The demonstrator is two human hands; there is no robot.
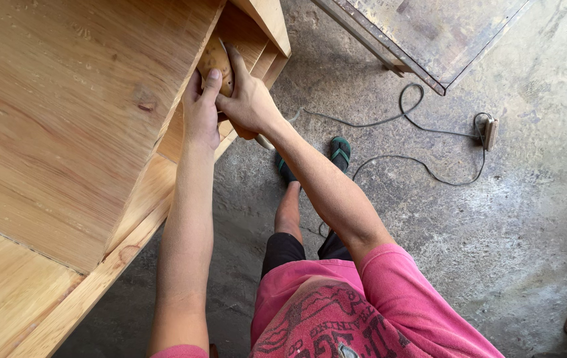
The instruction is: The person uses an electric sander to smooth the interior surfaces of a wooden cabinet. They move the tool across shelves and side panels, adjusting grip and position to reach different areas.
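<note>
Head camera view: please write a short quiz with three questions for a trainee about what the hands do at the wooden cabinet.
1. True or false: both hands are on the brown sanding pad.
2. Which piece does the pad press against?
A. the metal-framed table
B. the wooden cabinet
C. the concrete floor
3. Fill in: the black cable on the floor ends at a small ____.

Key
1. True: the left hand and the right hand both grip it.
2. B
3. Plug block.
</note>
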